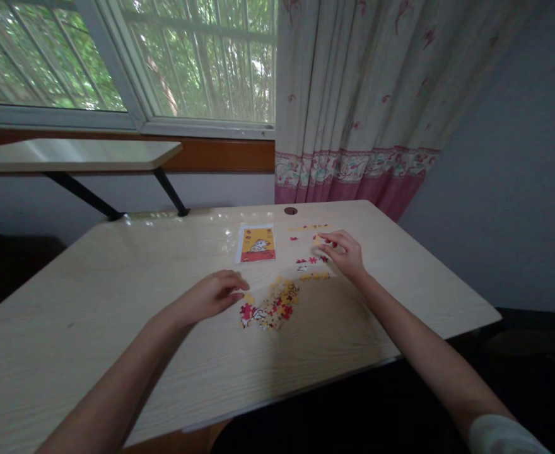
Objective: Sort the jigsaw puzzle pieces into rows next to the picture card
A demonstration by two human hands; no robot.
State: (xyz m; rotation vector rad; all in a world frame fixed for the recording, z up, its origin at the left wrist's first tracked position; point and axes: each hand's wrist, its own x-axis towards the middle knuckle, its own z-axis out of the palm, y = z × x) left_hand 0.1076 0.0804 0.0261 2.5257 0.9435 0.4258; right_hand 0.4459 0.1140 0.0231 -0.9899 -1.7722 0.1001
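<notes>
My right hand [346,253] pinches a yellow jigsaw piece [318,240] between thumb and fingers, over the sorted pieces at the right of the table. Near it lie a row of yellow pieces [308,227], several red pieces [312,260], a white piece [303,268] and another yellow row [314,276]. At the left edge of the mixed pile of jigsaw pieces [277,306] is my left hand [216,293], its fingers loosely curved and apart, with nothing seen in them. A picture card [259,244] of a white spotted animal on yellow and red lies behind the pile.
The pale wooden table [164,359] has a cable hole [291,211] at its back edge. A raised shelf [79,151] on black legs stands at the back left. Behind are a barred window [202,60] and a patterned curtain [353,94].
</notes>
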